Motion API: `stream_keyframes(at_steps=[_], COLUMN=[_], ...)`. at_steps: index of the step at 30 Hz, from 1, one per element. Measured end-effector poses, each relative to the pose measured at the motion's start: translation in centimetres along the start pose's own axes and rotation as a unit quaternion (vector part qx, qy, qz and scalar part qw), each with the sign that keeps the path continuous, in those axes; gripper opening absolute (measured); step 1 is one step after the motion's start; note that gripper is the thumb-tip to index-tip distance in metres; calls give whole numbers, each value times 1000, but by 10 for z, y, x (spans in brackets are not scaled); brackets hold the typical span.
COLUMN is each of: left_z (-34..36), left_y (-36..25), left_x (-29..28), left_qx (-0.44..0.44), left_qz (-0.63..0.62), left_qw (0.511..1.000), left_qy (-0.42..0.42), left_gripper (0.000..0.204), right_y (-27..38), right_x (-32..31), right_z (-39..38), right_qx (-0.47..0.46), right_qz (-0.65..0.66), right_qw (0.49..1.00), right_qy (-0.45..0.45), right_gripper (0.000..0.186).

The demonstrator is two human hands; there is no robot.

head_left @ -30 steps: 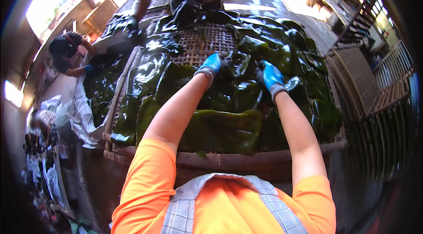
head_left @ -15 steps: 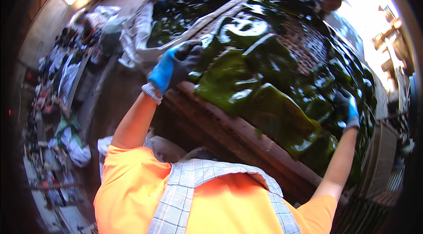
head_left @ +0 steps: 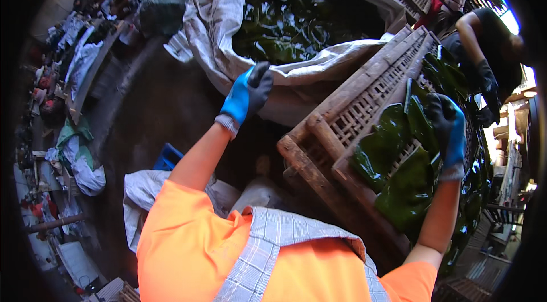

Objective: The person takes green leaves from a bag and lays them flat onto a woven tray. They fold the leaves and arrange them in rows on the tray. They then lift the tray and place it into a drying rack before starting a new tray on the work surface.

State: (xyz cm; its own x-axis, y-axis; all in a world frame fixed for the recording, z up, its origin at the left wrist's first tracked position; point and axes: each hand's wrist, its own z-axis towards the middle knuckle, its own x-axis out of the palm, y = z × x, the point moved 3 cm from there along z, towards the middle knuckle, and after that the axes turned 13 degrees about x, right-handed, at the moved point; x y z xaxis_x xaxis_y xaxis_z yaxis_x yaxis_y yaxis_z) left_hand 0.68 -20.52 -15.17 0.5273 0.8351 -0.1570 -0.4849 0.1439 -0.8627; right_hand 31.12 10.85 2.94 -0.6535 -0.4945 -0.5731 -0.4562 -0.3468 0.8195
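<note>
Head view: the right hand [head_left: 447, 131], in a blue-and-black glove at the right of the frame, lies fingers flat on wet green kelp sheets [head_left: 407, 179] spread over a wooden lattice rack [head_left: 347, 117]. The left hand [head_left: 248, 94], gloved, hovers at upper centre, fingers loosely spread, holding nothing, near a white tarp-lined tub [head_left: 319, 66] of kelp.

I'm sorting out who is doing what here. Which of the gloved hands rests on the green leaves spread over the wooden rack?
The right hand: it lies on the leaves on the rack. The left hand hangs in the air over the white sack.
</note>
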Motion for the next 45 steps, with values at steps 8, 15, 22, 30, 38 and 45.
stream_keyframes(at_steps=[8, 15, 22, 30, 38, 45], left_z=[136, 176, 167, 180, 233, 260], left_y=[150, 316, 374, 408, 222, 8], left_x=[0, 23, 58, 29, 7, 26], left_qx=[-38, -92, -112, -192, -301, -106], left_qz=[-57, 431, 489, 368, -141, -113], left_qw=[997, 774, 672, 836, 942, 969], left_qy=[44, 455, 544, 359, 51, 193], left_gripper=[26, 81, 63, 34, 24, 25], right_y=[-58, -55, -56, -50, -69, 33], right_x=[77, 85, 85, 87, 79, 86], right_z=[73, 76, 78, 77, 75, 69], right_qx=[232, 228, 256, 226, 205, 76], right_qz=[-27, -94, -111, -103, -94, -397], right_qw=[972, 969, 960, 967, 972, 913], right_qy=[17, -6, -31, -50, -67, -62], right_gripper=[29, 31, 32, 33, 37, 38])
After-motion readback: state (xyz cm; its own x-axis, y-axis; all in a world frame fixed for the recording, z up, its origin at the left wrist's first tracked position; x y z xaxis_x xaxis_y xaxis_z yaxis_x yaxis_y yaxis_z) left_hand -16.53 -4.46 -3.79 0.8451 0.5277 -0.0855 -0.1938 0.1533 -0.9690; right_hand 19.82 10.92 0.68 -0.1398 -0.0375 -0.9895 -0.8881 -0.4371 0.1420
